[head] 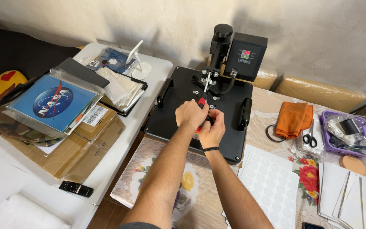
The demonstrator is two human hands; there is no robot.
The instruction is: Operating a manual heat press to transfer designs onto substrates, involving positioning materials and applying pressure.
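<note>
A black heat press (178, 123) with a flat top plate stands on the table, its control box (246, 55) at the back. Both my hands meet over the middle of the plate. My left hand (190, 113) is closed around a screwdriver (201, 101) with a red and black handle, whose shaft points up toward the press's arm. My right hand (212, 127) is closed beside it, its fingers at the same handle; a black band is on that wrist. Several small bolts and washers (212, 106) lie on the plate.
Left, a white table (106, 169) carries cardboard, packaged shirts, a blue printed package (49, 101) and a black remote (76, 189). Right of the press lie an orange cloth (293, 118), scissors (310, 138), a purple basket (347, 133), and white sticker sheets (272, 182).
</note>
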